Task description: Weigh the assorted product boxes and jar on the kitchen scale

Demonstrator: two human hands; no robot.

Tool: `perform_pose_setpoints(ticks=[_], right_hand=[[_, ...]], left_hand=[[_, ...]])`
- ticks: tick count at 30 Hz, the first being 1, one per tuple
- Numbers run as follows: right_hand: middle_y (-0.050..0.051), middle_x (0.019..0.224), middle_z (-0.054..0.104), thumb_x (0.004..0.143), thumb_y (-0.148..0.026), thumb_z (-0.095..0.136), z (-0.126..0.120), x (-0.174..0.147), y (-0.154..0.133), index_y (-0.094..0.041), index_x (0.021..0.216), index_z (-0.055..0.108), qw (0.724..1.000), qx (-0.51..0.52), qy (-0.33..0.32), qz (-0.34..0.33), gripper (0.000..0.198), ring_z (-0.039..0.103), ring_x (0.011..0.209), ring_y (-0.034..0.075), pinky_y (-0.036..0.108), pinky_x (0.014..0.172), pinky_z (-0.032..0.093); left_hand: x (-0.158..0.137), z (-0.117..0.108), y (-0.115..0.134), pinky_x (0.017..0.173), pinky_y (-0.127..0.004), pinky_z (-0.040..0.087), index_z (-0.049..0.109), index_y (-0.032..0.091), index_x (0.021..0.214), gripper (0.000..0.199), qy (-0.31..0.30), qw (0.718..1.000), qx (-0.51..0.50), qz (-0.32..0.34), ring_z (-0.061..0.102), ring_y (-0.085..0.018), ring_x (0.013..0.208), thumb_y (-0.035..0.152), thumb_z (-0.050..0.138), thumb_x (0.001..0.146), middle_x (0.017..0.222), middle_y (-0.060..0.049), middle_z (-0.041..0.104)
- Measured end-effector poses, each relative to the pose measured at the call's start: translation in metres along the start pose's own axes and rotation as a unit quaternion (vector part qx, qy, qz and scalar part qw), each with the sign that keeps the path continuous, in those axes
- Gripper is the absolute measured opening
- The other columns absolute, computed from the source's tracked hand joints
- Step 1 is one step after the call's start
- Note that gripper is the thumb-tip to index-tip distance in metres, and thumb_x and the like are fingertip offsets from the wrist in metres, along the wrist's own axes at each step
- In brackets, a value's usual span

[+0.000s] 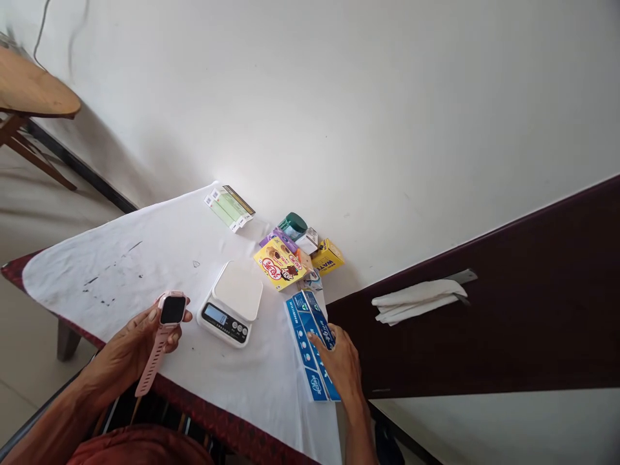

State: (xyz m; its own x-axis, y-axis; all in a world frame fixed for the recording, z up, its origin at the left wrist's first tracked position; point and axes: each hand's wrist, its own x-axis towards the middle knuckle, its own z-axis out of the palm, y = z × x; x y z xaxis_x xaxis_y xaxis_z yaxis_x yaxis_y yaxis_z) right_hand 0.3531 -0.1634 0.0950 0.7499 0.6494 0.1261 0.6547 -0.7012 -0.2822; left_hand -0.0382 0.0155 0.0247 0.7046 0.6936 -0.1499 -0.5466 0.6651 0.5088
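Note:
A pink smartwatch (173, 310) with a dark screen is held in my left hand (145, 329), its strap hanging down past the table's near edge. My right hand (341, 361) grips a long blue box (303, 336) at the right edge of the table, thumb on its top face. Between the two hands stands a white digital scale (237, 290) with a bare platform and a lit display. Behind the blue box lies a yellow snack box (278, 263), tilted on other packages.
A green-lidded jar (293, 226), a purple pack (281, 239) and a yellow carton (329, 255) crowd the table's back right. Green-and-white cards (230, 208) lie at the far corner of the white tablecloth (159, 258). A white cloth (419, 300) hangs on a dark panel.

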Motion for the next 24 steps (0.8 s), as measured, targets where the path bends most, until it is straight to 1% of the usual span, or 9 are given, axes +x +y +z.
perform_pose_setpoints(ticks=[4,7,9,12,14,16,18,21,24], right_hand=[[0.018,0.125,0.068,0.081,-0.071,0.056,-0.004,-0.007,-0.002,-0.017,0.125,0.066,0.998,-0.003,0.056,-0.014,0.071,0.067,0.112,0.037,0.046,0.088,0.054],[0.018,0.122,0.069,0.081,-0.074,0.059,-0.016,-0.018,-0.008,-0.016,0.125,0.067,0.993,0.010,0.112,-0.025,0.073,0.067,0.109,0.038,0.048,0.089,0.054],[0.017,0.120,0.070,0.080,-0.074,0.063,-0.024,-0.025,-0.022,-0.017,0.125,0.067,0.989,0.029,0.130,-0.057,0.072,0.067,0.108,0.037,0.048,0.092,0.054],[0.013,0.119,0.071,0.084,-0.065,0.069,-0.025,-0.030,-0.063,-0.020,0.126,0.067,0.981,0.072,0.107,-0.146,0.062,0.068,0.109,0.033,0.045,0.096,0.054],[0.012,0.121,0.071,0.086,-0.057,0.071,-0.011,-0.027,-0.097,-0.020,0.127,0.066,0.971,0.096,0.077,-0.204,0.055,0.068,0.110,0.031,0.044,0.098,0.054],[0.013,0.122,0.071,0.087,-0.050,0.072,0.010,-0.021,-0.130,-0.020,0.127,0.066,0.961,0.106,0.051,-0.250,0.050,0.067,0.114,0.031,0.045,0.100,0.054],[0.013,0.124,0.071,0.087,-0.043,0.073,0.033,-0.015,-0.156,-0.020,0.128,0.065,0.953,0.102,0.031,-0.282,0.047,0.066,0.118,0.031,0.046,0.102,0.053],[0.013,0.125,0.070,0.086,-0.037,0.074,0.057,-0.007,-0.177,-0.021,0.129,0.065,0.948,0.087,0.009,-0.305,0.047,0.066,0.119,0.031,0.046,0.101,0.054],[0.013,0.126,0.070,0.088,-0.038,0.072,0.061,-0.002,-0.179,-0.021,0.132,0.064,0.948,0.083,-0.011,-0.308,0.048,0.065,0.122,0.032,0.046,0.102,0.054]], left_hand=[[0.001,0.004,0.002,0.071,-0.021,0.052,0.076,0.020,0.120,0.045,0.007,1.000,0.001,0.002,0.056,-0.011,0.068,0.049,0.081,0.086,0.108,-0.006,0.076],[-0.001,0.006,0.003,0.072,-0.022,0.052,0.076,0.021,0.121,0.046,0.004,1.000,0.005,-0.001,0.057,-0.011,0.070,0.050,0.081,0.086,0.107,-0.005,0.076],[-0.002,0.007,0.004,0.069,-0.023,0.052,0.076,0.021,0.123,0.046,0.002,1.000,0.009,0.005,0.057,-0.012,0.070,0.049,0.081,0.087,0.106,-0.006,0.076],[-0.002,0.007,0.005,0.067,-0.023,0.051,0.077,0.020,0.121,0.046,0.004,1.000,0.009,0.015,0.057,-0.012,0.069,0.049,0.081,0.086,0.105,-0.007,0.076],[-0.002,0.007,0.005,0.067,-0.024,0.050,0.077,0.020,0.120,0.045,0.004,1.000,0.007,0.018,0.057,-0.012,0.069,0.049,0.081,0.086,0.106,-0.007,0.076],[-0.002,0.007,0.003,0.067,-0.024,0.049,0.078,0.020,0.118,0.044,0.001,1.000,0.003,0.023,0.056,-0.012,0.069,0.049,0.082,0.085,0.105,-0.007,0.076],[-0.001,0.007,0.002,0.069,-0.025,0.049,0.079,0.020,0.115,0.043,0.002,1.000,-0.006,0.026,0.057,-0.013,0.070,0.050,0.083,0.084,0.102,-0.007,0.076],[0.001,0.006,0.000,0.069,-0.025,0.047,0.079,0.021,0.114,0.042,-0.001,0.999,-0.021,0.024,0.057,-0.013,0.070,0.051,0.083,0.084,0.099,-0.007,0.076],[0.002,0.009,0.000,0.067,-0.025,0.044,0.080,0.021,0.114,0.042,-0.017,0.999,-0.030,0.030,0.056,-0.012,0.069,0.051,0.083,0.085,0.102,-0.008,0.075]])
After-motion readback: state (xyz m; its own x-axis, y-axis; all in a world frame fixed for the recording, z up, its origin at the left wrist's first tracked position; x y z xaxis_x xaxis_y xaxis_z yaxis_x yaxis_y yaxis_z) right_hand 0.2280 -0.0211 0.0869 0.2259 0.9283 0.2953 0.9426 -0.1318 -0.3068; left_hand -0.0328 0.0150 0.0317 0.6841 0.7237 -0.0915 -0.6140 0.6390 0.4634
